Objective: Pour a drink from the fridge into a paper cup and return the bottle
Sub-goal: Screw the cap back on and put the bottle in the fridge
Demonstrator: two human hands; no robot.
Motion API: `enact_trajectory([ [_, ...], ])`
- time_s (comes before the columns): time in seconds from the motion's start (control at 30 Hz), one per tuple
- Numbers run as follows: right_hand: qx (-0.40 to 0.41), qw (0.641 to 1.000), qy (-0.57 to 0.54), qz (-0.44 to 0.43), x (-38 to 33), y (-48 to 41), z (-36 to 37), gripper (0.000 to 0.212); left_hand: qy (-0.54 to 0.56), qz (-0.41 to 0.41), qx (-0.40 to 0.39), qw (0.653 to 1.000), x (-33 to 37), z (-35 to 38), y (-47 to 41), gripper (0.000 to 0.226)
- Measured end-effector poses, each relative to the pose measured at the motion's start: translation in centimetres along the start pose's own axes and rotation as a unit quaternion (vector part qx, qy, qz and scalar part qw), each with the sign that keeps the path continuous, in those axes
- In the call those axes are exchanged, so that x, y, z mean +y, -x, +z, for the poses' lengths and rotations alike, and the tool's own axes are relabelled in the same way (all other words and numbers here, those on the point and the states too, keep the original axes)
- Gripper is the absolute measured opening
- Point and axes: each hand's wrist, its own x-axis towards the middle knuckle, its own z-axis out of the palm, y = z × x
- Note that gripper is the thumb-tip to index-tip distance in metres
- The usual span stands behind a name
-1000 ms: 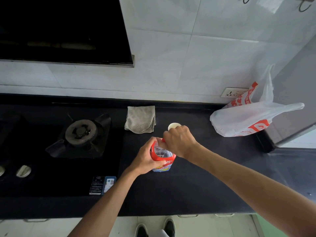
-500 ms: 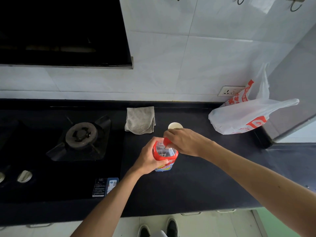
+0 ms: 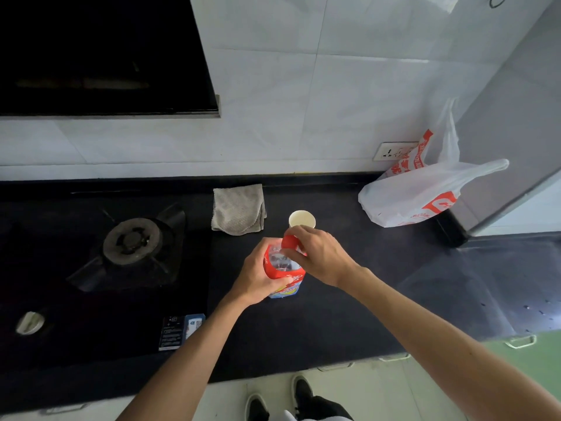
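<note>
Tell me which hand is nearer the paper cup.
Right. The right hand, pinching the red cap, sits just in front of the paper cup, almost touching it. The left hand grips the bottle farther toward the person and leftward.

Dim counter, bright wall, bowed edges

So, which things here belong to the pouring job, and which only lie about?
For the job: bottle, held by the left hand; its red cap, pinched by the right hand; paper cup.

Lying about: grey cloth, plastic bag, gas burner, wall socket.
</note>
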Motion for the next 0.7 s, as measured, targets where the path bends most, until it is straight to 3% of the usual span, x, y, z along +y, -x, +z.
enact_trajectory([
  [0.13, -0.024, 0.994, -0.105, 0.012, 2.4, -0.1, -0.3, 0.038, 0.008, -0.007, 0.007, 1.000, 0.2, 0.2, 0.0, 0.069],
  [0.3, 0.047, 0.976, -0.187, 0.106, 7.1, -0.5, -0.3, 0.030, 0.011, -0.014, 0.023, 1.000, 0.0, 0.6, 0.1, 0.071],
  [0.43, 0.062, 0.970, -0.187, 0.146, 10.4, -1.1, 0.4, 0.026, 0.014, -0.023, 0.042, 0.999, 0.1, 1.2, 0.1, 0.072],
  [0.7, 0.015, 0.967, -0.199, 0.159, 14.6, -1.8, 3.0, 0.034, -0.002, -0.049, 0.070, 0.996, 0.2, 2.2, 0.2, 0.075],
])
